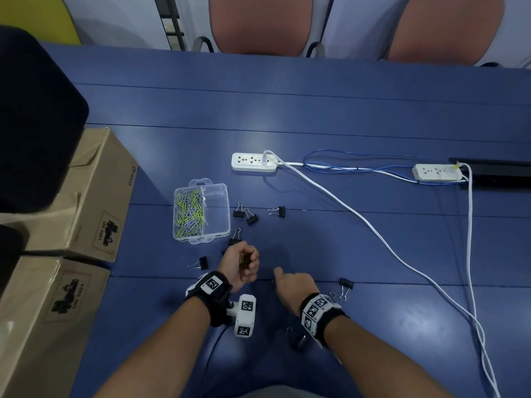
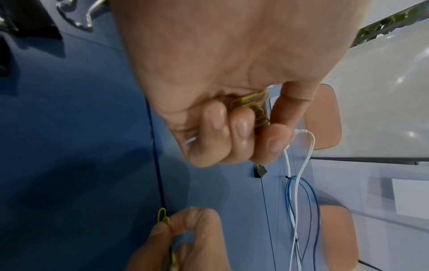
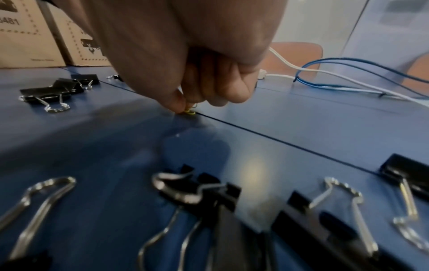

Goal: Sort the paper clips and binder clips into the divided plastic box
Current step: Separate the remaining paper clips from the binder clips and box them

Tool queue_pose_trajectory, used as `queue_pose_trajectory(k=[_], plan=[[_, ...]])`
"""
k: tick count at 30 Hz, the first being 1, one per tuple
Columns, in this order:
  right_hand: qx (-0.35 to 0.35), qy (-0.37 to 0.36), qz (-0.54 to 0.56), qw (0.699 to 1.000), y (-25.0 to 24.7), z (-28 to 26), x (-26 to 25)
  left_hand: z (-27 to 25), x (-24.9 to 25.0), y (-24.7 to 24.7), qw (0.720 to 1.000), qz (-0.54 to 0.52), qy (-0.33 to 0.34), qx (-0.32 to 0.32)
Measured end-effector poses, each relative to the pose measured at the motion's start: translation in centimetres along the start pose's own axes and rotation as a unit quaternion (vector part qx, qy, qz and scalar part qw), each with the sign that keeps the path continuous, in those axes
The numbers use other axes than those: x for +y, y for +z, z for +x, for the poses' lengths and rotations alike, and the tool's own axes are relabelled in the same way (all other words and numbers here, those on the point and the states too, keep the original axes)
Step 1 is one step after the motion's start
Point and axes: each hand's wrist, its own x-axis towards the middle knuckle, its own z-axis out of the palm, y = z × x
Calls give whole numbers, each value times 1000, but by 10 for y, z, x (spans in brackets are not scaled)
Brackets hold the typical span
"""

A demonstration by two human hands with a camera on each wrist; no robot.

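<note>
My left hand (image 1: 244, 264) hovers above the blue table (image 1: 344, 116), its fingers curled round a bunch of yellow paper clips (image 2: 252, 102). My right hand (image 1: 290, 285) reaches down to the table seam and pinches a yellow paper clip (image 2: 162, 217) between thumb and forefinger; the same clip (image 3: 190, 111) touches the table. The clear divided box (image 1: 201, 214) stands beyond the left hand, its left compartment full of paper clips, its right one bare. Black binder clips (image 1: 245, 215) lie scattered around both hands.
Two cardboard boxes (image 1: 86, 196) stand along the left edge. A white power strip (image 1: 254, 162) with white and blue cables (image 1: 359, 214) lies behind and runs off to the right. More binder clips (image 3: 209, 198) lie near my right wrist. Chairs (image 1: 261, 24) stand across the table.
</note>
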Motion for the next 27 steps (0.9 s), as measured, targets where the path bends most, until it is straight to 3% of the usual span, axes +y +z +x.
queue_pose_trajectory(k=[9,12,14,16,18,21,24,27], plan=[[-25,4,14,1000,-5,5,-3,-6,3,-4,1000,-4,6,-2],[-10,3,92,996,-10,0,5,-4,3,-6,1000,15,-2,17],[26,62,271,960,-6,-1,15,-2,2,-6,997,59,-8,46],[70,154,452,876,-5,-2,27,1,0,-2,981,167,5,102],[93,206,576,785,-9,-5,35,2,-4,3,920,358,68,146],[90,234,708,660,-17,-13,43,4,-19,11,773,615,124,96],[79,240,773,582,-24,-17,47,10,-33,23,673,727,129,46],[45,221,817,531,-25,-17,49,14,-44,35,591,793,144,29]])
